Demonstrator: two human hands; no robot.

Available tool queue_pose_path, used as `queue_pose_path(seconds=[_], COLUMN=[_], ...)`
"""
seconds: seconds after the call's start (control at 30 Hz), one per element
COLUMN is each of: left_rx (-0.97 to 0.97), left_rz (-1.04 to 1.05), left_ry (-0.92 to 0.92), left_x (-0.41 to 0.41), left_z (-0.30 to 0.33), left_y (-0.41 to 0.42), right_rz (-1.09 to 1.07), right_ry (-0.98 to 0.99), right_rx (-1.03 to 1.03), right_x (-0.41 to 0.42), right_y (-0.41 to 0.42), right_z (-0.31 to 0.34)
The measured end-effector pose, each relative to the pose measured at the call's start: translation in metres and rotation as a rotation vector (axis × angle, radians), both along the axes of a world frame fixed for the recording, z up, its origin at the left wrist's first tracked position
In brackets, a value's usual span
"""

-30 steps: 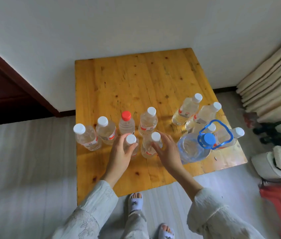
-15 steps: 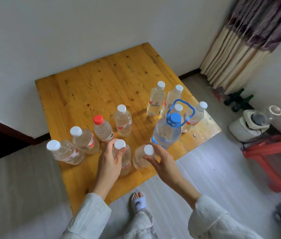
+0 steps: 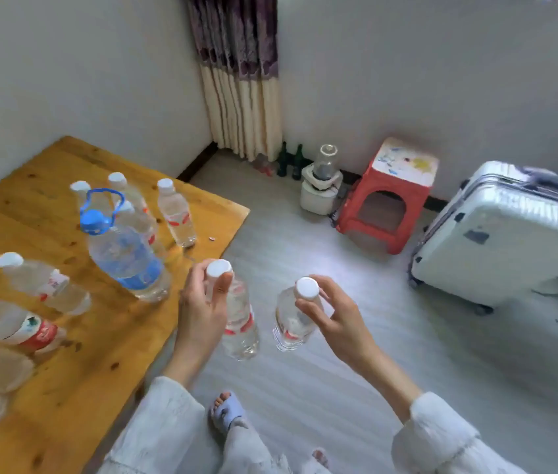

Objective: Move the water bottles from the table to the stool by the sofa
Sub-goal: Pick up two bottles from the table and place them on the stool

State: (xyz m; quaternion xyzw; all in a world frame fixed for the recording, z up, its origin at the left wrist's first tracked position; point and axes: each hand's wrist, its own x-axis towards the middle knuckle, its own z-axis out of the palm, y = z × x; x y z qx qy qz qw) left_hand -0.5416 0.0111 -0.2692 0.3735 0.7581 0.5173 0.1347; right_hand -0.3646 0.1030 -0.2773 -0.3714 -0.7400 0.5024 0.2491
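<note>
While both hands hang over the pale grey striped floor (image 3: 356, 388) just off the corner of the knotty yellow pine worktop (image 3: 76, 354), each holds one small clear plastic water bottle by its neck; the left hand (image 3: 202, 313) has its grip clenched round the left-hand white-capped bottle with a red label (image 3: 240, 323), thumb and fingers pinching just under the round cap; the right hand (image 3: 332, 316) has its grip closed on the right-hand white-capped bottle (image 3: 291, 319) in the same way, and the two bottles hang near each other, apart, both clear of the worktop; loose pale sleeves cover both forearms; on the worktop stand more ribbed clear bottles, among them a large clear jug-like bottle with a blue cap, blue loop handle and blue label (image 3: 123, 254), a cluster of white-capped bottles behind it (image 3: 175, 213), a white-capped bottle to its left (image 3: 41, 282) and a red-capped bottle with a red label at the left edge (image 3: 7, 326); across the floor a red moulded plastic stool with a worn pale square top (image 3: 390, 196) stands against the white wall, between a small white appliance with a clear jar (image 3: 320, 186) and a ridged silver hard-shell suitcase (image 3: 503, 234); a pleated purple and cream curtain (image 3: 240, 73) hangs in the corner.
</note>
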Motion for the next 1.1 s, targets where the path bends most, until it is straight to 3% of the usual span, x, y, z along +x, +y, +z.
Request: queue_pose_path(seconds=[0.17,0.57,0.73,1.1], left_rx=[0.038,0.104,0.079,0.075], left_rz=[-0.299,-1.117,-1.407,-1.795], left_ry=[-0.073,-0.054,-0.093,-0.097], left_x=[0.113,0.42,0.551,0.799], left_z=[0.011,0.047,0.055,0.071], left_y=[0.073,0.242,0.295,0.344], right_rz=[-0.336,-1.12,-1.391,-1.88], right_ry=[0.06,0.178,0.138,0.114], right_rx=[-0.004,0.057,0.127,0.211], right_x=[0.135,0.419,0.521,0.707], right_y=[0.018,0.036,0.054,0.059], right_z=[0.023,0.053,0.055,0.068])
